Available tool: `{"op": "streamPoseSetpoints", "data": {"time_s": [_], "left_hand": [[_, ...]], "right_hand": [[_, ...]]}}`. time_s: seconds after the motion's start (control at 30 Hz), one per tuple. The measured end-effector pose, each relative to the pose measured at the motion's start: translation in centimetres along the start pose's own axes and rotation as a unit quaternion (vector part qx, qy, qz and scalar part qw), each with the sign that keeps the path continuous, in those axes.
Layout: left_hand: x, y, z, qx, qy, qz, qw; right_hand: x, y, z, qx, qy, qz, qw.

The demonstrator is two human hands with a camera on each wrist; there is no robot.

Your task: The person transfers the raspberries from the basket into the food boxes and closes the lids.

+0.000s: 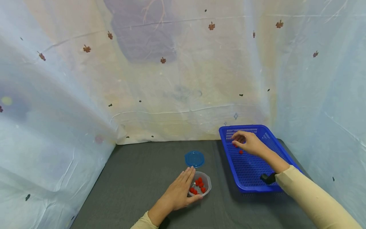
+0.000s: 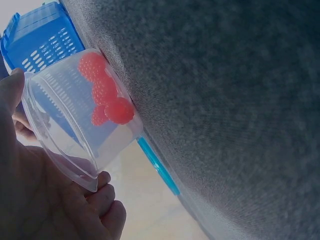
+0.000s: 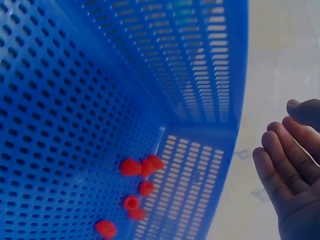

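Observation:
My left hand [image 1: 178, 192] holds a clear plastic container [image 1: 209, 184] on the dark table, thumb at the near side and fingers along the far side. Several red raspberries [image 2: 105, 90] lie at the bottom of it. Over the far left part of a blue perforated basket [image 1: 238, 181] hovers my right hand [image 1: 250, 143], its fingers loosely bent and nothing between them. More raspberries [image 3: 131, 167] lie in one end of the basket, seen from the right wrist; in the head view the hand partly covers them.
A round blue lid [image 1: 194, 159] lies on the dark tabletop [image 1: 128, 184] just beyond the container. Patterned sheeting [image 1: 186, 79] hangs behind the table and along both sides. The basket stands close to the right-hand sheet.

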State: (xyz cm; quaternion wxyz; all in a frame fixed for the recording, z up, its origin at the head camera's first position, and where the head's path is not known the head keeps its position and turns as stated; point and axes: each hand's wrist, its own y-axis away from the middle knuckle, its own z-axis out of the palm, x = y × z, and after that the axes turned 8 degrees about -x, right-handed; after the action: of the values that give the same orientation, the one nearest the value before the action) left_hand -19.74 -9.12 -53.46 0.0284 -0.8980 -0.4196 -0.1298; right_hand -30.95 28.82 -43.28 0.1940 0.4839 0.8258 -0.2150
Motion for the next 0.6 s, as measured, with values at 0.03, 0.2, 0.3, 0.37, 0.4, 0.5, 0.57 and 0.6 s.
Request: {"op": "streamPoseSetpoints", "data": {"time_s": [0.03, 0.2, 0.3, 0.37, 0.4, 0.5, 0.57, 0.6], "left_hand": [[0.0, 0.0, 0.0, 0.000, 0.000, 0.000, 1.0000], [0.0, -0.1, -0.2, 0.001, -0.001, 0.000, 1.0000], [0.0, -0.2, -0.1, 0.001, 0.002, -0.001, 1.0000], [0.0, -0.2, 0.0, 0.000, 0.004, -0.001, 1.0000], [0.0, -0.2, 0.0, 0.000, 0.005, 0.000, 1.0000], [-0.1, -0.2, 0.2, -0.001, 0.003, 0.000, 1.0000], [-0.2, -0.2, 0.3, -0.002, 0.001, -0.002, 1.0000], [-0.2, -0.2, 0.3, -0.001, 0.000, -0.003, 1.0000]], "right_hand": [[0.3, 0.0, -0.1, 0.001, -0.001, 0.004, 1.000], [1.4, -0.1, -0.3, -0.001, -0.002, 0.018, 1.000], [2.1, -0.1, -0.4, -0.002, -0.001, 0.024, 1.000], [2.6, 0.0, -0.4, -0.001, 0.001, 0.030, 1.000], [2.9, 0.0, -0.4, -0.002, 0.000, 0.031, 1.000], [3.8, 0.0, -0.3, -0.003, -0.001, 0.041, 0.999], [4.4, -0.1, -0.4, -0.008, -0.003, 0.049, 0.999], [4.7, -0.1, -0.4, -0.010, -0.004, 0.053, 0.999]]}}
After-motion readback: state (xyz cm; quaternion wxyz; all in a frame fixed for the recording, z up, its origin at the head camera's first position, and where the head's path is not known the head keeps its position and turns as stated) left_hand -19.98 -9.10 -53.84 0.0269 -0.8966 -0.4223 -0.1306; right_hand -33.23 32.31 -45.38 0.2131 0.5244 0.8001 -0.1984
